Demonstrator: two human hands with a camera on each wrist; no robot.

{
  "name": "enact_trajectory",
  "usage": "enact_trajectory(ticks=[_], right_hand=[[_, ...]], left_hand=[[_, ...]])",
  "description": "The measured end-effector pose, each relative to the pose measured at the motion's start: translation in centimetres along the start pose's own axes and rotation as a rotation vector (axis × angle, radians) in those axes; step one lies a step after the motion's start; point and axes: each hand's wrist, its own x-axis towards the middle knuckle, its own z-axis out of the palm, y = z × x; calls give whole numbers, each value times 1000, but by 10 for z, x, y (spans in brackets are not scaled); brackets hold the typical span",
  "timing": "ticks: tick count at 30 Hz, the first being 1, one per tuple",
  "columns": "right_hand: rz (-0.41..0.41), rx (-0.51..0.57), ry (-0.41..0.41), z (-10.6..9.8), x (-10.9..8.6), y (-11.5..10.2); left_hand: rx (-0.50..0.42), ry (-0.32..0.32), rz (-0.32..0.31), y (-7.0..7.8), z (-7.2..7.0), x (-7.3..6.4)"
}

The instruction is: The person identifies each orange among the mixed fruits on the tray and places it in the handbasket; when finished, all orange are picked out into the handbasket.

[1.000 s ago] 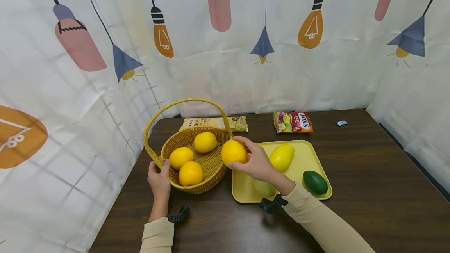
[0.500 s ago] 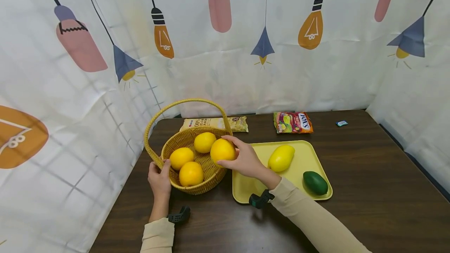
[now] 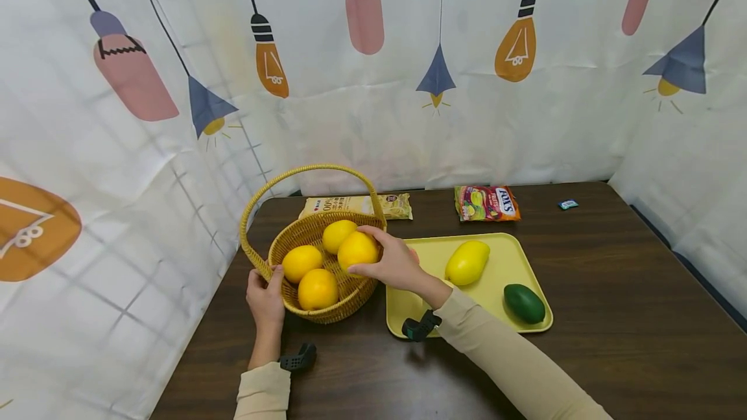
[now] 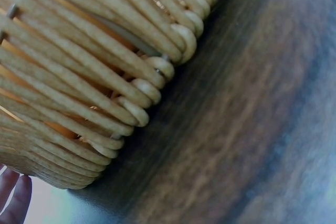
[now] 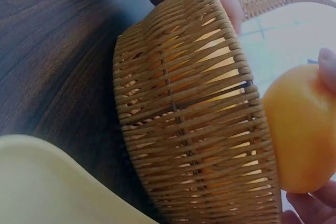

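My left hand (image 3: 266,300) grips the left rim of a yellow wicker basket (image 3: 350,303), thumb on the rim. Inside the basket lie three yellow-orange round fruits, one a front fruit (image 3: 318,289), one a left fruit (image 3: 301,262), one a back fruit (image 3: 338,233). Over the basket's right side, my right hand (image 3: 397,263) holds an orange (image 3: 357,251) between thumb and fingers. In the right wrist view the same orange (image 5: 302,129) shows just beyond the woven rim. The left wrist view shows mostly the basket's woven side (image 4: 79,66).
A pale yellow tray (image 3: 508,245) right of the basket bears a yellow mango-like fruit (image 3: 467,262) and a dark green avocado (image 3: 524,303). My right arm partly covers other tray contents. Behind lie a beige snack packet (image 3: 397,206), a red candy bag (image 3: 487,203) and a small blue wrapper (image 3: 567,204).
My right hand has carried the orange left, from the basket's right edge to over its inside. The left hand and the basket have stayed in place.
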Motion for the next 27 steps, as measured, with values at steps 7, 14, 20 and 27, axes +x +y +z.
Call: enact_trajectory(ticks=[7, 14, 20, 27], right_hand=[[13, -51, -21, 9, 8, 1], [16, -169, -36, 20, 11, 8], [-47, -349, -50, 27, 11, 11], [-51, -340, -62, 29, 12, 12]], left_hand=[[6, 7, 8, 0, 0, 0], [-8, 8, 6, -13, 1, 6], [-3, 26, 6, -39, 3, 17], [-7, 35, 8, -39, 4, 17]])
